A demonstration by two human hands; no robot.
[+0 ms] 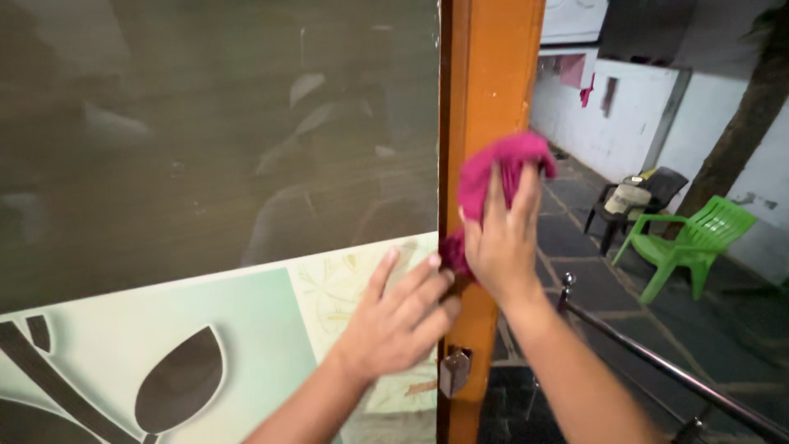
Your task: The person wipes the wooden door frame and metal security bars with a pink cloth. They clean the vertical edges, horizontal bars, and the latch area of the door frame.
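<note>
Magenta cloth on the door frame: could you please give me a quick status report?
Right hand presses magenta cloth against orange door frame. Left hand flat on glass panel. Metal latch just below.

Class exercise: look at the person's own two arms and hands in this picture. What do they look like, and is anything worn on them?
Both forearms are bare up to the picture's edge: no sleeves show. The left hand and right hand wear no gloves, and no rings, watch or bracelets are visible. The fingernails look short and unpainted.
</note>
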